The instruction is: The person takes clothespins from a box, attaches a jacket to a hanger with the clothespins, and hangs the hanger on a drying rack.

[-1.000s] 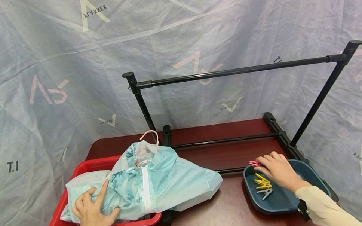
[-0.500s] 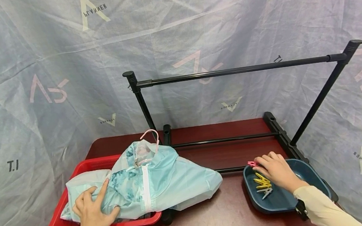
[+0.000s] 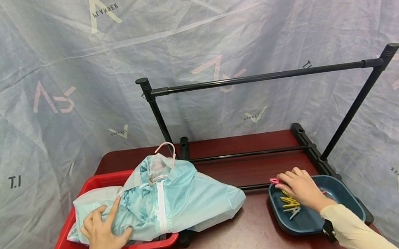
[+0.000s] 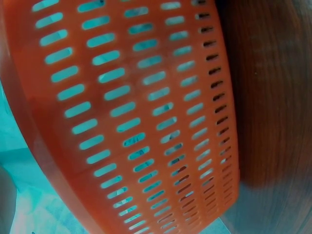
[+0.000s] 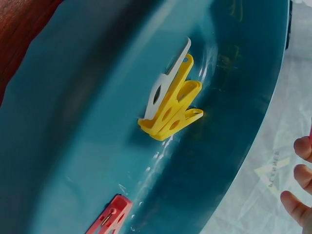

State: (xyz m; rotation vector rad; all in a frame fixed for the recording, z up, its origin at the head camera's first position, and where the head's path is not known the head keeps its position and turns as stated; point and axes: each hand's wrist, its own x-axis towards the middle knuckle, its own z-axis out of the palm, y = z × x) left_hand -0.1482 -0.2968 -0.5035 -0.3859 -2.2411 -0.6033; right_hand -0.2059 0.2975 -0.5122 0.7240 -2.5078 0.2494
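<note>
Shifted toward nine o'clock, my right hand (image 3: pixel 300 188) pinched a clip (image 3: pixel 275 181) that slackening might drop; left hand (image 3: pixel 103 232) lay spread.

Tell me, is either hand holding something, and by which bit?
The right hand pinches a pink clothespin by one end; I can't tell which. The left hand just rests on light blue clothing.

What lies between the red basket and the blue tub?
The head view shows part of the jacket, the rack's black foot, its low front bar, and bare tabletop.
</note>
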